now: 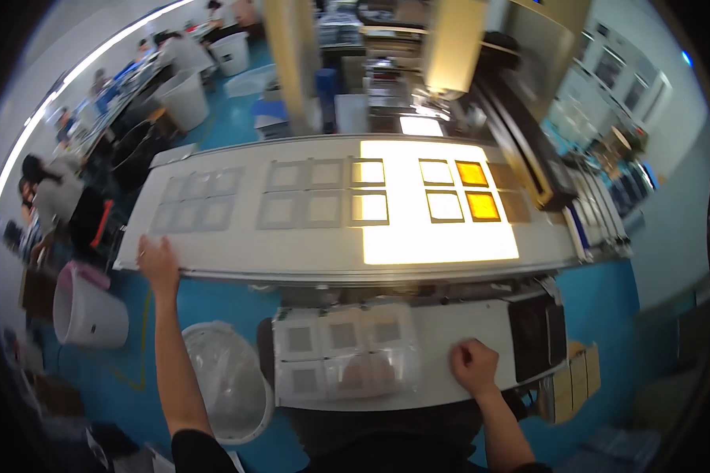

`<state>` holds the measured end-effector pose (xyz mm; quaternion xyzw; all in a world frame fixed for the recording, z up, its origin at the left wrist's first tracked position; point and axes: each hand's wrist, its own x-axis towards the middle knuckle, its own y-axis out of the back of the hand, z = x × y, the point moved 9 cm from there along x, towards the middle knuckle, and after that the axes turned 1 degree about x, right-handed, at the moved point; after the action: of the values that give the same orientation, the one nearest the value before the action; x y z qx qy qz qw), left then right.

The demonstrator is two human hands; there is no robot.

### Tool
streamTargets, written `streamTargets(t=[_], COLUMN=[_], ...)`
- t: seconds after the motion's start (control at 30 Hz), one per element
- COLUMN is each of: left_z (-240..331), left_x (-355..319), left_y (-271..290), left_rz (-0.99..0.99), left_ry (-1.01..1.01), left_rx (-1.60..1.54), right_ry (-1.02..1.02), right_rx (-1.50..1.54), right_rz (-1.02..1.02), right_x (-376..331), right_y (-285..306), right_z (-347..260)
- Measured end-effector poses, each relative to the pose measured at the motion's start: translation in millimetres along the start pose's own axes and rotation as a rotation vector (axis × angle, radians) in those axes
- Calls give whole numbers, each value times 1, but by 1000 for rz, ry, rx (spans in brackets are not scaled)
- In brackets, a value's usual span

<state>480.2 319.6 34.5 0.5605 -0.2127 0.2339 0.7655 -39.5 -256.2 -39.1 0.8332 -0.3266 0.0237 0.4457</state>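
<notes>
My left hand (159, 264) lies at the near left corner of a long white belt table (268, 251), its fingers stretched out and nothing seen in it. The nearest sheet on the belt is a translucent film (196, 201) with grey-framed squares. On a lower bench (450, 315) in front of me lies a clear plastic sheet (347, 351) with several square windows. To the right of that sheet, my right hand (475, 366) is closed into a fist over the bare bench top; whatever may be inside it is hidden.
A bright light patch (442, 244) falls on the belt, where two framed squares (483, 206) glow orange. A dark machine arm (521, 134) reaches over the belt's right end. White bins (229, 386) stand at my left. Several people (55, 193) work along the far-left tables.
</notes>
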Motion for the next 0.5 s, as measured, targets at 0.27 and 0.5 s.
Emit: streamTargets(t=[0.27, 0.5], left_z=[221, 346], left_x=[-175, -380], left_y=[117, 136], left_rz=[7, -799], left_ry=[-452, -772], left_rx=[-533, -762], right_ry=[-148, -253], right_rx=[189, 406], right_rz=[-208, 65], right_x=[7, 64], right_y=[11, 153], right_z=[21, 43])
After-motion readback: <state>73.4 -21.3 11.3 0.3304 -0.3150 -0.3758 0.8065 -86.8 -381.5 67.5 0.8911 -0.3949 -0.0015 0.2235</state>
